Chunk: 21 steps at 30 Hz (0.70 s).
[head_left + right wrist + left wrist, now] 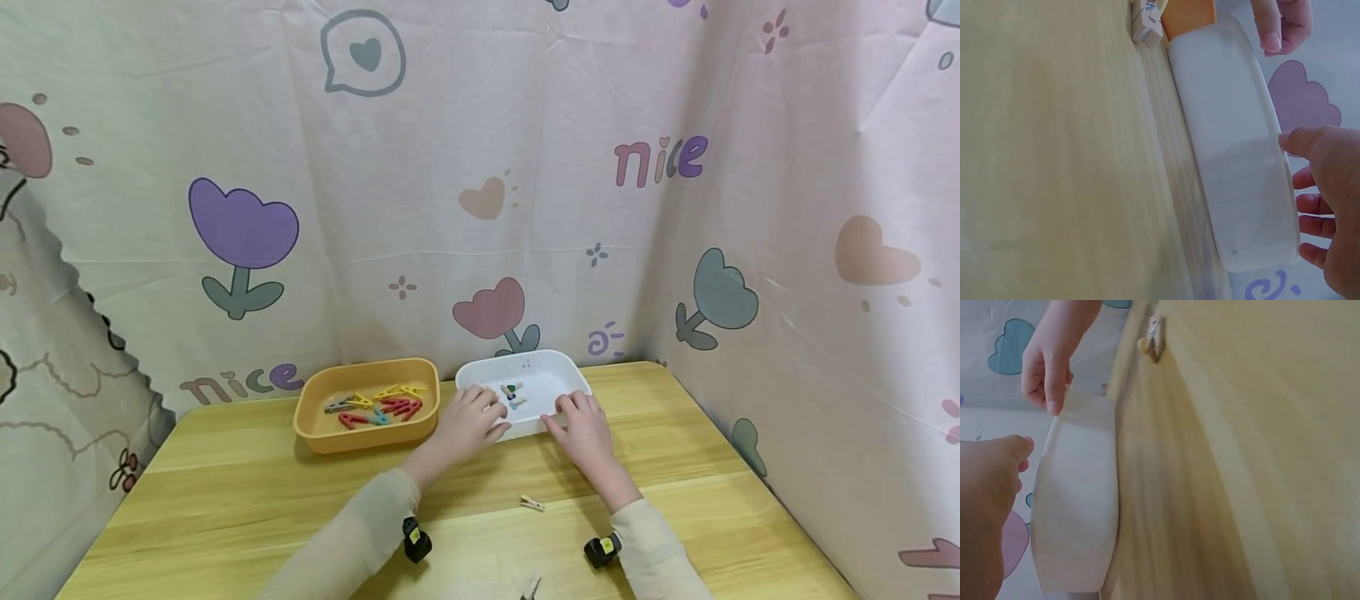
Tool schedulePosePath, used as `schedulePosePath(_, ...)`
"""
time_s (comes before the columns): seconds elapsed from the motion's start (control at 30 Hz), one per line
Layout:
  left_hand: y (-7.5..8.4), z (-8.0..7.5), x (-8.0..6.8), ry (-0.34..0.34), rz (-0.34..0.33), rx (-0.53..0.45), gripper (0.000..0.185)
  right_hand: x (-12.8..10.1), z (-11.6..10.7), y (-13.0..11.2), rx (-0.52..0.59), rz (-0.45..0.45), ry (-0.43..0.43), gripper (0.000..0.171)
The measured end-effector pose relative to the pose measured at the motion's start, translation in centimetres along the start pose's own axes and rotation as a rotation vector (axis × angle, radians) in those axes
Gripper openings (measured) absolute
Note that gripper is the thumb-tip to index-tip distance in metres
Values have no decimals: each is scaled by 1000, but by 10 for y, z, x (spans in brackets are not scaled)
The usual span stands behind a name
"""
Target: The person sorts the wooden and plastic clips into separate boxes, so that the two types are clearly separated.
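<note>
A white plastic tray (555, 371) stands at the back of the table and holds several small wooden clothespins (517, 402). My left hand (472, 417) hovers over its front left part, with the fingers loosely bent and nothing visible in them. In the left wrist view the left thumb is apart from the rim. Over the front right corner is my right hand (582, 429); its thumb (1294, 141) touches the tray's rim (1275, 112). The other right fingers (1314, 204) are spread along the rim, apart from the thumb.
To the left of the white tray is a yellow tray (307, 425) with red, yellow and blue plastic clothespins (352, 419). A wooden clothespin (532, 503) lies in front of the white tray, another clothespin (531, 587) at the near edge of view. Patterned cloth (420, 167) hangs behind.
</note>
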<state>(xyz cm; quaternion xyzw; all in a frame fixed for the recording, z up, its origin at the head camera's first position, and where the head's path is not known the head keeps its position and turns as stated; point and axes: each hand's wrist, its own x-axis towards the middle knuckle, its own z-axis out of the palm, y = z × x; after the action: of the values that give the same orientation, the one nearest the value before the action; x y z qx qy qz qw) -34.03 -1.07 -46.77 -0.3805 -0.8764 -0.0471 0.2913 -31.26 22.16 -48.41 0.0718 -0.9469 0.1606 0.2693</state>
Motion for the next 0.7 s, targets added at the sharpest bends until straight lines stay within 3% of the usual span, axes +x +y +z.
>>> schedulePosePath(0.2,3,0,-8,19,104,-28,15,0,0,0,1,3,0,27)
schedulePosePath(0.7,19,2,-25,-36,359,10,19,0,-1,-1,4,10,-12,27)
